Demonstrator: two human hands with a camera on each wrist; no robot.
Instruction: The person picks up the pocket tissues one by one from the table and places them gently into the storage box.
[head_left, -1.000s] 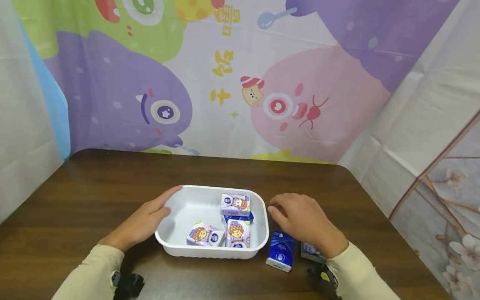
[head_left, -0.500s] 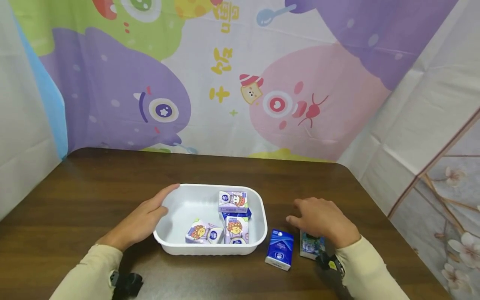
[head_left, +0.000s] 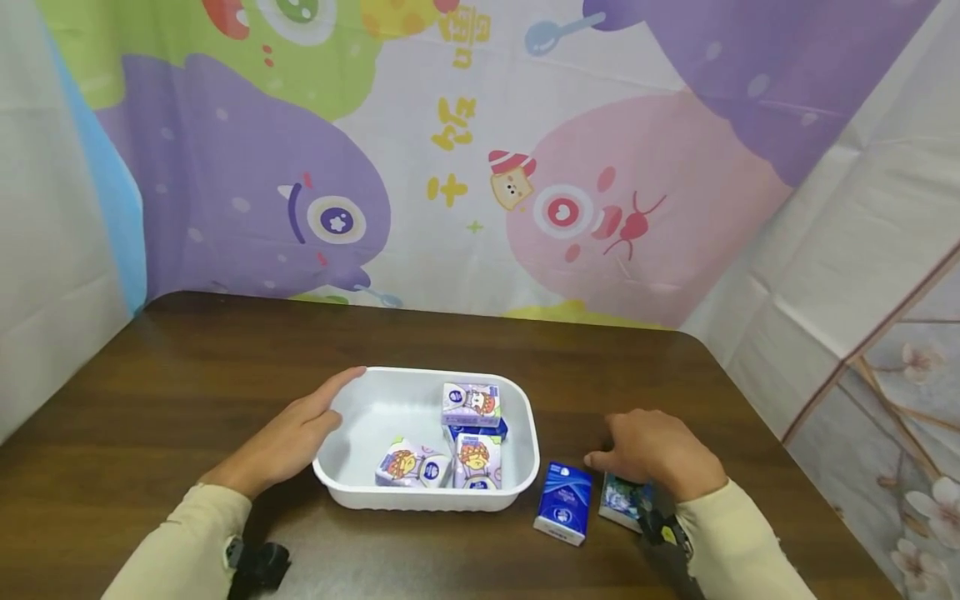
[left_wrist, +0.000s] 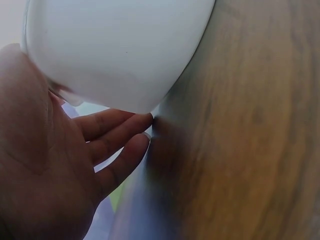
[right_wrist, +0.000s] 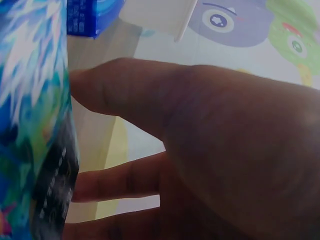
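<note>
My left hand [head_left: 298, 433] holds the left end of a white plastic tray [head_left: 352, 502], its thumb over the rim. In the left wrist view its fingers [left_wrist: 117, 135] lie along the tray's outer wall near the table. Inside the tray are several tissue packs, among them a purple cartoon one [head_left: 477, 462] and a blue one partly hidden. My right hand [head_left: 660, 450] is low over a tissue pack with a colourful painted print [head_left: 622, 502], covering its far end. The right wrist view shows thumb and fingers apart, their tips at the pack's edge.
A dark blue tissue pack [head_left: 564, 502] lies between the tray and the right hand. The brown wooden table [head_left: 225, 350] ends at a cartoon-printed curtain [head_left: 450, 250] behind, with pale cloth on both sides.
My right hand has moved right and nearer, from beside the tray's right end to over the painted-print pack. The left hand stays at the tray.
</note>
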